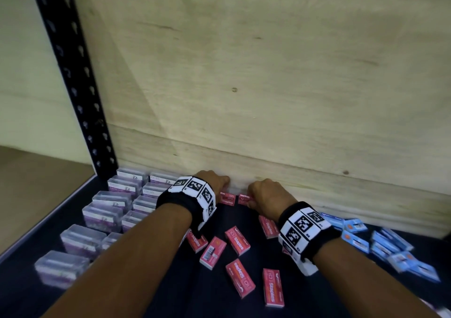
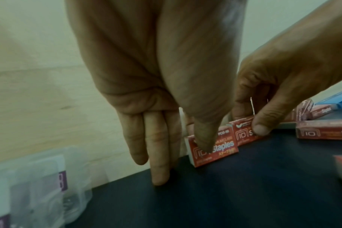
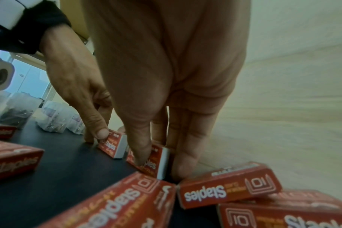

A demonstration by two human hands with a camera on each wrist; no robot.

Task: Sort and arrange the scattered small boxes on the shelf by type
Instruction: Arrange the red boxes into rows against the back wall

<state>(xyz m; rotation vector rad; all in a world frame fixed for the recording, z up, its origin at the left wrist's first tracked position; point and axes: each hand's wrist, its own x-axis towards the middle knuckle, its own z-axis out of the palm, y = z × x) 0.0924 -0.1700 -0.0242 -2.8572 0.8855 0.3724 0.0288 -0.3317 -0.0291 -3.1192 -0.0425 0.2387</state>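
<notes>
A pale plywood back panel [image 1: 268,73] rises behind a dark shelf [image 1: 305,300], with a black perforated upright [image 1: 73,78] at 10 o'clock. Three kinds of small boxes lie on the shelf. At 8 o'clock the clear plastic boxes [image 1: 102,215] stand in tidy rows; about thirteen show, some hidden by the forearm. At 3 o'clock the blue boxes [image 1: 390,249] lie jumbled, roughly ten, too blurred to count surely. In the middle, at 6 o'clock, six red staple boxes [image 1: 238,241] lie scattered flat, with part of another behind the right wrist.

Two more red boxes stand on edge against the panel at 12 o'clock. The left hand [image 1: 214,180] pinches the left staple box [image 2: 213,148], thumb on its front face, other fingers straight down to the shelf. The right hand [image 1: 266,193] grips the right staple box [image 3: 148,160] between thumb and fingers.

The step in hand looks like starting a red row along the panel. To do it well, I would press both boxes square against the panel, close the small gap between them, keep the printed faces forward, and release gently so neither tips.
</notes>
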